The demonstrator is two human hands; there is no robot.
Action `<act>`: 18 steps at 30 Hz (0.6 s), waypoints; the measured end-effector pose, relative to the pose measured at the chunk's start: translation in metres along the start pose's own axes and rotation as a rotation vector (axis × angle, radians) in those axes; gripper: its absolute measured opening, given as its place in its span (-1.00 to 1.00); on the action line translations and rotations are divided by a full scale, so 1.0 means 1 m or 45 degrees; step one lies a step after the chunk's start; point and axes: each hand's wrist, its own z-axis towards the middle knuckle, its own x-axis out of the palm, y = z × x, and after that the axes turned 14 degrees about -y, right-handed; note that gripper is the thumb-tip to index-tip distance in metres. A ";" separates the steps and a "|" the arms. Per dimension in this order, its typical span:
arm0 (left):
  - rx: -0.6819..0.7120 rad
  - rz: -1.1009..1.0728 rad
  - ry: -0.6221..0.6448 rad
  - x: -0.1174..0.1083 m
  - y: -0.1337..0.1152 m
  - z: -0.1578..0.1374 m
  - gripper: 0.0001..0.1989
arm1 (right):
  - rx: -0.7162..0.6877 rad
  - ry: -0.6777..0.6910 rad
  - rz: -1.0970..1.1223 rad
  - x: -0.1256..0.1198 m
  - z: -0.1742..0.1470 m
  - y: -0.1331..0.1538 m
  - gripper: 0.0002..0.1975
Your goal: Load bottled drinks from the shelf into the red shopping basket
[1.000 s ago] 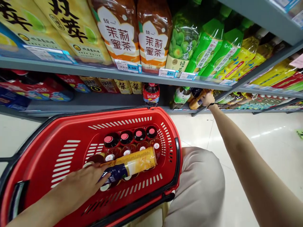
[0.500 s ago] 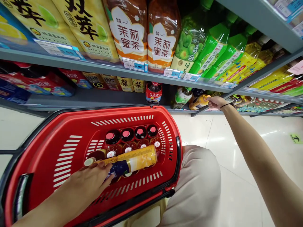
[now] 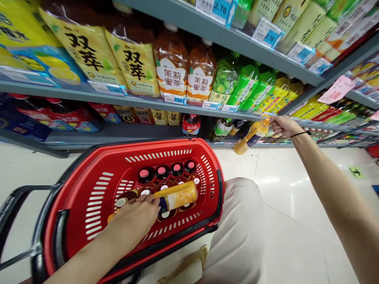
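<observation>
My left hand [image 3: 137, 215] reaches into the red shopping basket [image 3: 79, 197], its fingers wrapped round an orange drink bottle [image 3: 180, 196] with a dark blue band. This bottle lies on its side across upright bottles with red caps [image 3: 162, 170] and white caps. Off to the right, my right hand [image 3: 282, 125] grips a second orange drink bottle [image 3: 254, 133] by its neck. That bottle hangs tilted above the floor, just in front of the bottom shelf, its base pointing down and left.
Large tea bottles [image 3: 171, 67] line the middle shelf [image 3: 142, 101]. On the bottom shelf stand a red-labelled bottle [image 3: 191, 124] and a green-labelled bottle [image 3: 222, 128]. My bent knee [image 3: 241, 197] is beside the basket's right end. Pale floor tiles [image 3: 293, 197] extend right.
My right hand has drawn the second orange bottle off the bottom shelf, out over the floor. The left hand still holds its bottle in the basket. The camera view has tilted up.
</observation>
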 end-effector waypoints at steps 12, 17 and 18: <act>0.241 -0.348 -0.705 -0.046 -0.038 -0.025 -0.57 | -0.400 0.122 -0.011 -0.031 -0.233 0.115 -0.46; 0.278 -0.738 -1.390 -0.056 -0.033 -0.007 -0.43 | -0.577 0.421 0.104 -0.005 -0.304 0.117 -0.53; 0.251 -0.790 -1.473 -0.057 -0.032 -0.003 -0.30 | -0.604 0.549 0.128 0.006 -0.316 0.112 -0.56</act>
